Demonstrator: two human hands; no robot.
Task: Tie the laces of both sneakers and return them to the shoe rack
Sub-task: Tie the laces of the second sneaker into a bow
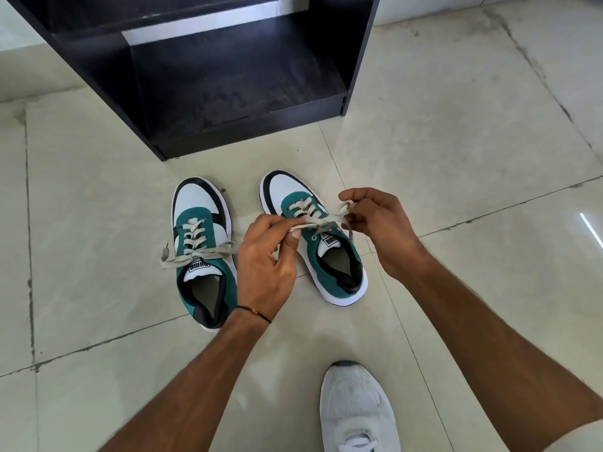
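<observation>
Two teal, white and black sneakers stand side by side on the tiled floor, toes toward the rack. On the left sneaker (202,252) the beige laces lie loose across the tongue. Over the right sneaker (313,236), my left hand (266,259) pinches one end of its lace (318,220). My right hand (375,223) pinches the other end, and the lace is stretched between the two hands above the tongue. The black shoe rack (208,73) stands just beyond the sneakers, and its lower shelf holds nothing.
My own foot in a white shoe (357,409) rests on the floor at the bottom right. Pale floor tiles (473,141) with dark grout lines surround everything. The rack's front lip (248,132) is close to the sneakers' toes.
</observation>
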